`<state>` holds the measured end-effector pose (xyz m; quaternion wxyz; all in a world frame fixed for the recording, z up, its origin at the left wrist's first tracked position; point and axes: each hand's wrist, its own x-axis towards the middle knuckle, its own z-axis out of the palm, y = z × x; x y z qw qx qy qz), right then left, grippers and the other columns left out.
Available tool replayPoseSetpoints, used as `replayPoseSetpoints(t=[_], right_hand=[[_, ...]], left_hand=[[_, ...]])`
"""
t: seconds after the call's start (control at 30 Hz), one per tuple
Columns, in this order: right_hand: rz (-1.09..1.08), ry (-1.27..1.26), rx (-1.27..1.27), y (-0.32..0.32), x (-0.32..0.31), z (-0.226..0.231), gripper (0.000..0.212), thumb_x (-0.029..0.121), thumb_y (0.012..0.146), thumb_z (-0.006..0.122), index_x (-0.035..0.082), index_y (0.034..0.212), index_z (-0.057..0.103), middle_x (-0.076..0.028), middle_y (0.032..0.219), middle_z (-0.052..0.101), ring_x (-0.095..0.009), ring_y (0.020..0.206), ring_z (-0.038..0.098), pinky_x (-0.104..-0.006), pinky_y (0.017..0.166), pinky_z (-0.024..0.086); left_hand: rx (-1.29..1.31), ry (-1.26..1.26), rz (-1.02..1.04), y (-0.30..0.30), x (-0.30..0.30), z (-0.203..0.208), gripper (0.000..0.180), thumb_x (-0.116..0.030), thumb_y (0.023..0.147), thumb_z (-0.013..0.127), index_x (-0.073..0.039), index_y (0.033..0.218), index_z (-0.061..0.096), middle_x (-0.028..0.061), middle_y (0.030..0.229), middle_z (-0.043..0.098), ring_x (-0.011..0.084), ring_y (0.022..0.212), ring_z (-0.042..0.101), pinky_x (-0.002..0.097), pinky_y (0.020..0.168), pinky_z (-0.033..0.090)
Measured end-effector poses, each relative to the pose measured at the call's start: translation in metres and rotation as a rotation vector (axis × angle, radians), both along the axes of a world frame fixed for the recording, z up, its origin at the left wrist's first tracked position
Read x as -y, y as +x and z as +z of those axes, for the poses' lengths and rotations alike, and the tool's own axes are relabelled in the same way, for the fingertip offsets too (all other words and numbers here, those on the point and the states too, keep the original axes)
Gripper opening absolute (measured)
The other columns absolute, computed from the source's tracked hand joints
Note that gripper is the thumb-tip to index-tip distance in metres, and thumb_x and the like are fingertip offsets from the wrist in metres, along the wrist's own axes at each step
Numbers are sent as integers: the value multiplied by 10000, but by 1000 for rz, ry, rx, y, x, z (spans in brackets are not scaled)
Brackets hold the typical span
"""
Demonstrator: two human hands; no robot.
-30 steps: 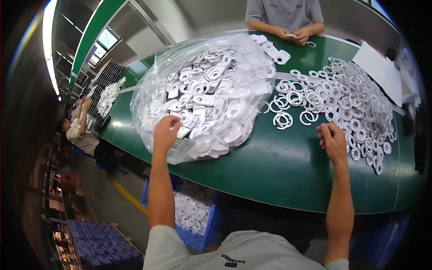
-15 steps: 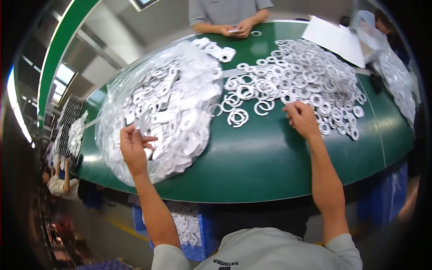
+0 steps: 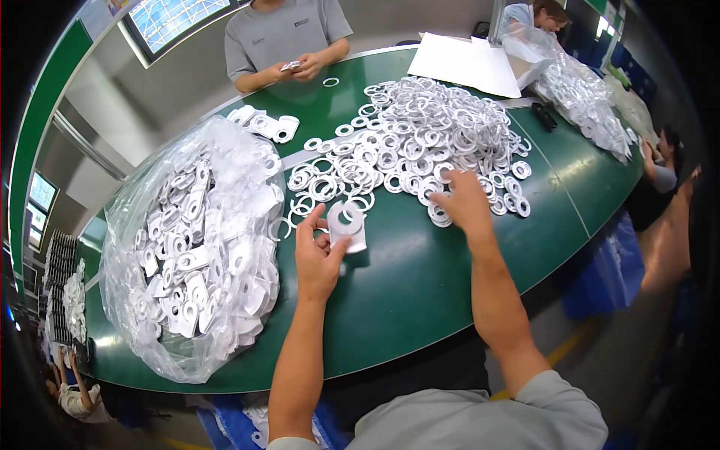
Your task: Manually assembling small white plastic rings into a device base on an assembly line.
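Between the thumb and fingers of my left hand [image 3: 316, 264] is a white flat part [image 3: 355, 241] with a round hole and a squared end, held up over the green table [image 3: 397, 296]. My right hand [image 3: 469, 204] is at the near edge of a heap of white rings [image 3: 442, 124]. Its thumb and forefinger are apart, close to a few rings; whether they touch one I cannot tell. Left of my left hand, a clear plastic bag [image 3: 124, 300] lies spread, full of white holed parts [image 3: 191, 259] like the one I hold.
Across the table a person's hands [image 3: 301, 69] hold a small white piece, near a lone ring [image 3: 331, 82]. White sheets [image 3: 461, 66] lie at the back, with a black object [image 3: 544, 116] and more plastic bags [image 3: 574, 86] to the right. Stacked parts [image 3: 60, 289] stand far left.
My view has turned to the right. My left hand has moved from over the bag toward the rings, bringing the white part along. My right hand has reached in to the rings, its fingers spreading.
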<state>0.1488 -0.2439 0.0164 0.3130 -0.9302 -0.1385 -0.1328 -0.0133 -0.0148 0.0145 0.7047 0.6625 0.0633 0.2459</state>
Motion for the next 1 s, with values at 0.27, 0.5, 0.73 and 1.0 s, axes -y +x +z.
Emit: replayPoseSetpoints(t=[0.27,0.5,0.73,1.0], right_hand=[[222,109,234,-14,-62,-6,168,155,752,718,64,894,722,-114,776,606,-292,769,588,-387,703,455],[587,641,-556,-51,-70,17,194,89,827,709,16,1000,661,-22,766,656,-49,591,549,-187,523,432],[590,870,-669,-47,-67,11,153,99,841,699,3,946,641,-39,752,641,-67,585,567,-197,507,451],[608,539,-460,-57,-76,-5,193,117,847,684,-6,971,602,-29,766,606,-76,589,561,-217,480,456]], left_hand=[[-198,-55,-93,-5,-7,-14,353,15,831,623,47,1159,499,101,1117,597,159,995,603,277,857,482],[-263,-13,-162,-6,-8,-16,347,5,865,570,21,1198,474,119,1123,585,166,987,607,285,841,494],[-310,422,-192,-10,2,9,606,26,857,497,-89,1434,350,184,1179,545,325,962,599,391,813,487],[-89,1143,173,-6,15,-11,834,20,672,608,90,1422,251,229,1079,487,375,998,454,438,916,379]])
